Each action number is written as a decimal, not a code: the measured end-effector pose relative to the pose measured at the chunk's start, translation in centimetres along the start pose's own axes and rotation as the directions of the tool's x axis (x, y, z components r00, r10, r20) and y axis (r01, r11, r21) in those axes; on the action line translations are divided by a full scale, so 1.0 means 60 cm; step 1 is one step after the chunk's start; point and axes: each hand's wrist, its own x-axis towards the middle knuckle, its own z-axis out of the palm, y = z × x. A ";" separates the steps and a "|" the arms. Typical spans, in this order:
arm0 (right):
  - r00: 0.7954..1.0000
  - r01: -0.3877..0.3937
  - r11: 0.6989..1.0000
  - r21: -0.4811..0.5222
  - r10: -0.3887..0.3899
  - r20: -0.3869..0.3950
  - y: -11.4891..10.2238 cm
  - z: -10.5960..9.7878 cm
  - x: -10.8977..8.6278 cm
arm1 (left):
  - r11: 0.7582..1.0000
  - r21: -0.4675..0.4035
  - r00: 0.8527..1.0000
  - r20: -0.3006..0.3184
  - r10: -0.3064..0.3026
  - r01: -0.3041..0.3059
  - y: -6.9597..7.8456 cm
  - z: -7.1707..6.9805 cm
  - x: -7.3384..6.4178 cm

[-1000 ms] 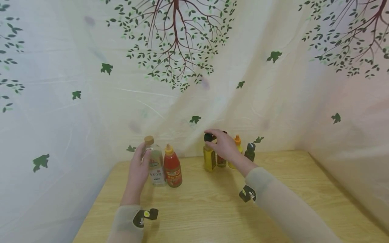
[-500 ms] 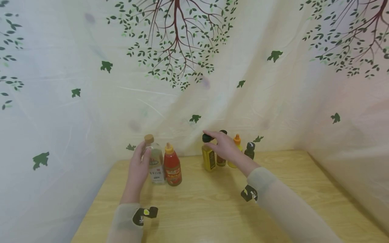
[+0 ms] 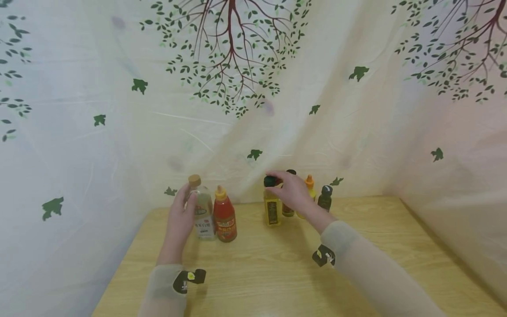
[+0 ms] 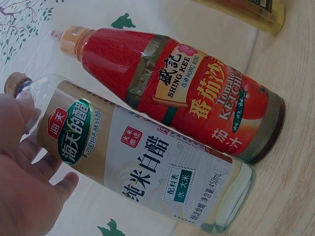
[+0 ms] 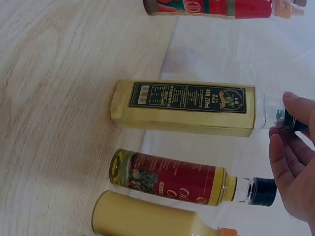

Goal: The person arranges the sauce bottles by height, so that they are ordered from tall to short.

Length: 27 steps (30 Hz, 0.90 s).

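My left hand holds a clear white-vinegar bottle near its brown-capped neck, with the thumb in front. The bottle stands upright on the table. Right beside it is a red tomato ketchup bottle with a yellow nozzle cap. My right hand pinches the dark green cap of a square bottle of yellow oil. This oil bottle is upright with its dark label facing me. Next to it, partly behind the right hand in the head view, stands a red-labelled oil bottle.
Further right are a yellow squeeze bottle with an orange tip and a small dark bottle. All stand along the back of the wooden table, before a pale curtain printed with branches and leaves.
The square oil bottle tilted slightly, then came upright, turning so its label swung from the right side to the front. My left hand and its vinegar bottle stayed put.
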 end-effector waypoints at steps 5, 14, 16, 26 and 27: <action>0.999 -0.027 0.999 0.028 0.028 -0.019 -0.009 0.008 -0.003 | 1.000 0.000 1.000 0.001 -0.011 0.011 -0.001 0.001 0.001; 1.000 -0.015 0.995 0.096 0.016 -0.006 -0.035 0.023 -0.006 | 1.000 0.004 1.000 -0.007 -0.008 0.008 -0.003 0.002 0.002; 1.000 -0.014 0.995 0.099 0.015 -0.007 -0.041 0.025 -0.007 | 1.000 0.007 1.000 -0.007 -0.008 0.008 -0.003 0.002 0.003; 1.000 -0.020 0.983 0.181 0.020 0.000 -0.069 0.046 -0.007 | 1.000 -0.012 1.000 -0.007 -0.001 0.001 0.001 0.003 0.001; 1.000 -0.016 0.983 0.184 0.016 0.000 -0.071 0.049 -0.008 | 1.000 -0.012 1.000 -0.007 -0.001 0.001 0.001 0.003 0.000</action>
